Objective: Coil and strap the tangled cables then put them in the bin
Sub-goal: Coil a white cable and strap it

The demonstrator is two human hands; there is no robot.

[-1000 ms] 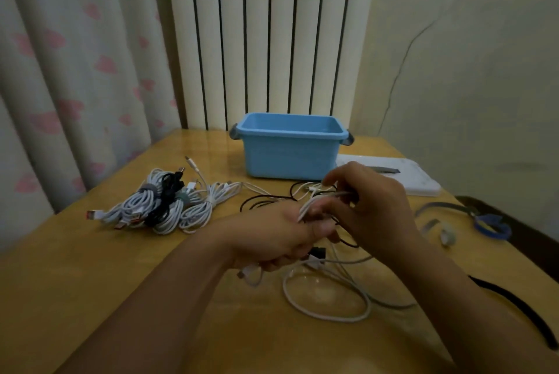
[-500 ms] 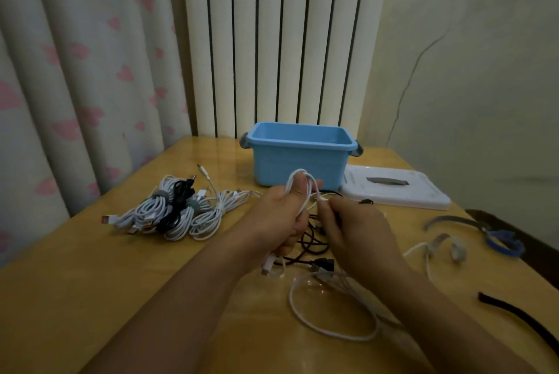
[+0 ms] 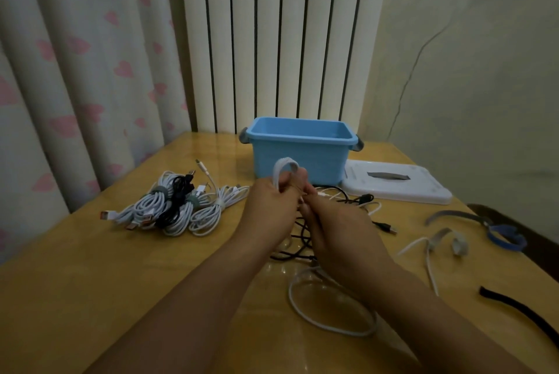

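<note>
My left hand (image 3: 269, 210) grips a folded bundle of white cable (image 3: 282, 169), whose loop sticks up above the fist in front of the blue bin (image 3: 302, 146). My right hand (image 3: 338, 231) is right beside it, fingers curled on the same white cable just below the loop. The rest of that cable (image 3: 329, 310) trails in a loose ring on the table near me. Tangled black cables (image 3: 351, 201) lie under and behind both hands. Several coiled, strapped cables (image 3: 172, 207) sit in a heap at the left.
The bin's white lid (image 3: 396, 184) lies to the right of the bin. Loose straps lie at the right: grey (image 3: 447, 237), blue (image 3: 508, 237) and black (image 3: 520, 310). Curtain and radiator stand behind the wooden table (image 3: 90, 283).
Both hands moved up and toward the bin. The white cable has been folded into a loop that now stands above my left fist, with my right hand closer in beside it.
</note>
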